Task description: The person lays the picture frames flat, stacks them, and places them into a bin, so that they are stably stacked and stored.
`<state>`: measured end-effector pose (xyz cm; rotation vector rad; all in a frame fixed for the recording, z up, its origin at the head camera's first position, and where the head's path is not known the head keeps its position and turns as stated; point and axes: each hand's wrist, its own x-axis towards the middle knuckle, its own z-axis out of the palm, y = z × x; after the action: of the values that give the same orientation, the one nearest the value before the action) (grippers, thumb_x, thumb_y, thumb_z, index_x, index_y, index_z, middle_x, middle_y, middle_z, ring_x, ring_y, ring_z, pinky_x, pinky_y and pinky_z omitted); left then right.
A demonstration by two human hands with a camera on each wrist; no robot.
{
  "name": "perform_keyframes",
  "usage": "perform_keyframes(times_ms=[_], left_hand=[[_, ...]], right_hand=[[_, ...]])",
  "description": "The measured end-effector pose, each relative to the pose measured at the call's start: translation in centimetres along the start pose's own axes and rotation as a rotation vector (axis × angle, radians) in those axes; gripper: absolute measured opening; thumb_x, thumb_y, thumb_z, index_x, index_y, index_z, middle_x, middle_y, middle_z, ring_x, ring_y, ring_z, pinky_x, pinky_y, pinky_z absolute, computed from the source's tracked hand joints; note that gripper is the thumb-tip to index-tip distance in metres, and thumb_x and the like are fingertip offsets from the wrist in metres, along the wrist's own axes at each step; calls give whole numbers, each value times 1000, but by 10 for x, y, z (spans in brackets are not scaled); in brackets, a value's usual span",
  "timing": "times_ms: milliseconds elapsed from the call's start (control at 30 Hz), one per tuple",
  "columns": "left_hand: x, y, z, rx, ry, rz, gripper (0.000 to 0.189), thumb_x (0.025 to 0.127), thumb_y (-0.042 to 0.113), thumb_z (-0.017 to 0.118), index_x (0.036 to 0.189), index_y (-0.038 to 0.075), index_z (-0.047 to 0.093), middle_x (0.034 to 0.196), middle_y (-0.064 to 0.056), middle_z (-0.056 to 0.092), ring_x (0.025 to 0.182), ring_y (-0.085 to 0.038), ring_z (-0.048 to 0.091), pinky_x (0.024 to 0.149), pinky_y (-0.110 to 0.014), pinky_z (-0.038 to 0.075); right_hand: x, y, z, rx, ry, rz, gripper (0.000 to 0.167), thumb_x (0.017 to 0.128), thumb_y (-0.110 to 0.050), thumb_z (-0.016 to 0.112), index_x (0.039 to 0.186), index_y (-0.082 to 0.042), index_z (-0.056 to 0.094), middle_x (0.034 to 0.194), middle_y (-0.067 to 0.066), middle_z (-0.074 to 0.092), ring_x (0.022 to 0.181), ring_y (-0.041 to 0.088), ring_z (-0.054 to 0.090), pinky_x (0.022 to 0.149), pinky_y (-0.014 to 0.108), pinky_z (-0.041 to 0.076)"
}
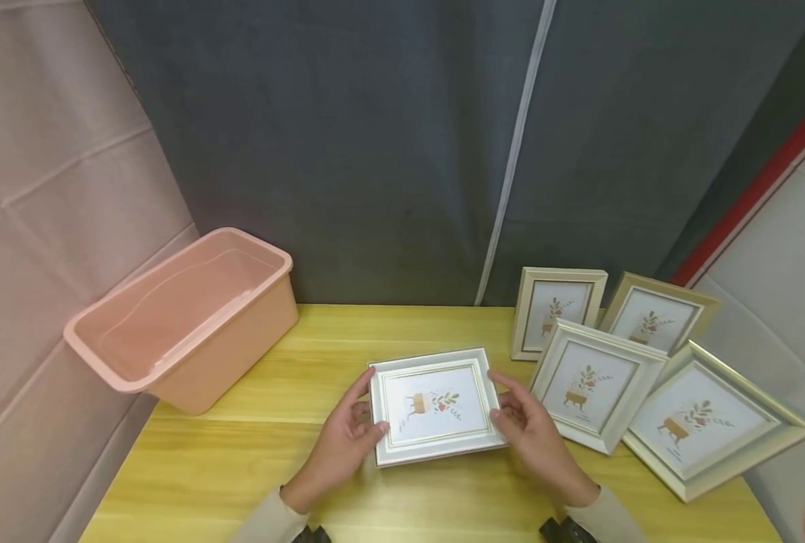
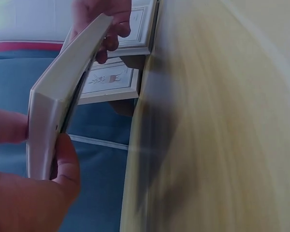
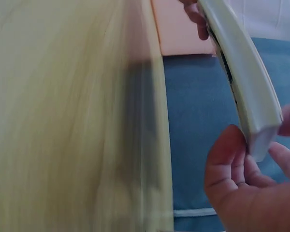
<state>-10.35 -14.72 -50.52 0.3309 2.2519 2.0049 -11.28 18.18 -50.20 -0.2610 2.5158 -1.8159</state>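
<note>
While the white picture frame [image 1: 436, 407] sits lower centre of the head view, long axis roughly left-right, left hand [image 1: 340, 445] and right hand [image 1: 537, 445] pinch opposite short ends, neither nearer

Booth: dark cloth wall [image 1: 348, 151], table [image 1: 240, 467]

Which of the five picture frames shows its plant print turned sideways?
The white frame held between the left hand and right hand; in the head view, the four frames at right show theirs roughly upright.
</note>
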Motion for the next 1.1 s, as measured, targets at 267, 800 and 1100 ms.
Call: perform_keyframes(times_ms=[267, 800, 1100], left_hand=[[4, 0, -6, 130, 42, -68, 80, 97, 9, 74, 166, 26, 35, 167, -11, 40, 137, -39, 56, 105, -37, 57], [14, -12, -20, 256, -129, -158, 97, 88, 13, 86, 167, 21, 30, 120, -18, 60, 78, -19, 58, 58, -27, 54], [17, -23, -25, 281, -147, -206, 90, 92, 9, 77, 168, 22, 30, 140, -20, 53, 100, -24, 60, 73, -29, 59]], right_hand=[[2, 9, -2, -83, -102, -54, 63, 98, -10, 75, 155, -14, 50, 123, 17, 64, 91, 11, 64, 72, 24, 57], [8, 28, 0, -239, -242, -60, 73, 93, -20, 82, 157, -8, 48, 123, 12, 71, 95, 8, 68, 83, 27, 59], [17, 33, -3, -255, -287, -52, 76, 93, -23, 83, 158, -8, 47, 128, 18, 70, 94, 8, 70, 82, 25, 60]])
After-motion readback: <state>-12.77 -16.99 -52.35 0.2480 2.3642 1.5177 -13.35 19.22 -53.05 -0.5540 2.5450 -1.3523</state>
